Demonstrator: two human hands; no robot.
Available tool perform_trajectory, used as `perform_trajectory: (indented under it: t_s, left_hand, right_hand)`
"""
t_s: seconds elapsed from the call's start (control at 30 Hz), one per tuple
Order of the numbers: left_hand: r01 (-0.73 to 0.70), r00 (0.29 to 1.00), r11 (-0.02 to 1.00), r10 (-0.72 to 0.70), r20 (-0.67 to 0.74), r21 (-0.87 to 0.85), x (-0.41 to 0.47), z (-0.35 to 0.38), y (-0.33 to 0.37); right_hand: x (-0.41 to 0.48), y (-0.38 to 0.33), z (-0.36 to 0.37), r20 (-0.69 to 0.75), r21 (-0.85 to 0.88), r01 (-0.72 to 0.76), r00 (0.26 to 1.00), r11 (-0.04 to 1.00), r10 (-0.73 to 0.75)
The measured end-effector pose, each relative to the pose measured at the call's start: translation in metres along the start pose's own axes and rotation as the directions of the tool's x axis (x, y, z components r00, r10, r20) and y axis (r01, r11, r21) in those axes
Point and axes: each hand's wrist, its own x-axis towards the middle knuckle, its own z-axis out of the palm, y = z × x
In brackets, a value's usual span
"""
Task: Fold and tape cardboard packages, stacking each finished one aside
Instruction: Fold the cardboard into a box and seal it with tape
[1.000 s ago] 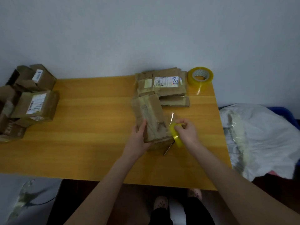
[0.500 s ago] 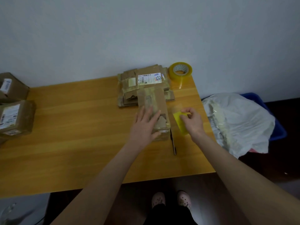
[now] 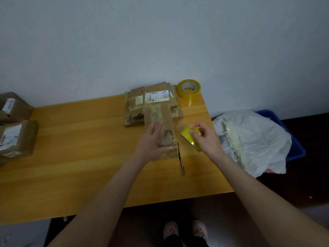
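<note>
Frame centre: 2 hands at 1 package.
Left hand (image 3: pixel 149 143) lies flat, fingers straight, on the folded brown cardboard package (image 3: pixel 164 125); right hand (image 3: pixel 206 138) pinches a small yellow tape roll (image 3: pixel 188 138) just right of it. Behind: flat brown cardboard stack (image 3: pixel 138 104).

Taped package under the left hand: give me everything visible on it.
The package is a long brown cardboard parcel, creased and worn, with glossy clear tape along its top. It lies flat on the wooden table, far end overlapping the stack of flattened cardboard. The left hand rests on its near left side, fingers straight. A thin dark tool lies beside its near right edge.
</note>
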Motion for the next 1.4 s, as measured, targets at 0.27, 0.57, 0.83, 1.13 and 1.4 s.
perform_trajectory:
  t_s: [0.27,0.57,0.83,1.13,1.4]
  left_hand:
    - [0.029,0.959,0.869,-0.163,-0.23,-0.494,0.007,-0.034,0.055]
    - [0.159,0.921,0.835,-0.318,-0.226,-0.527,-0.002,-0.024,0.052]
    - [0.21,0.916,0.655,-0.391,-0.089,-0.726,-0.025,-0.018,0.039]
    - [0.231,0.87,0.628,-0.475,-0.131,-0.743,-0.041,-0.01,0.021]
    - [0.262,0.775,0.596,-0.599,-0.203,-0.759,-0.049,0.001,0.01]
  right_hand:
    - [-0.003,-0.029,-0.016,0.171,-0.192,0.214,0.968,0.958,-0.182]
    - [-0.016,-0.036,-0.013,0.29,-0.38,0.063,0.956,0.923,0.054]
    - [-0.009,-0.024,-0.027,0.472,-0.21,0.027,0.878,0.977,0.077]
    - [-0.011,-0.02,-0.036,0.585,-0.278,0.148,0.81,0.949,0.046]
    - [-0.013,-0.028,-0.029,0.514,-0.589,0.334,0.858,0.736,0.022]
